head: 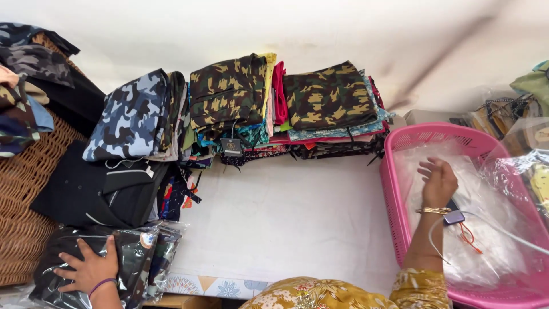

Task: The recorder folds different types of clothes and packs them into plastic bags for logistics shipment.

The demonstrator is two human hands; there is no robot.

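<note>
Both hands flat (fingers spread)

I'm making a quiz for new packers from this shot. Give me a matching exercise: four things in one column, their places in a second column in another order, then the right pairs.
Things:
1. left hand
2. right hand
3. blue-grey camouflage garment
4. wicker basket

Places:
A. on top of a folded stack by the wall
B. at the far left edge
C. flat on a dark garment in a clear bag
D. inside the pink plastic basket, on clear bags

Pairs: 1-C, 2-D, 3-A, 4-B
</note>
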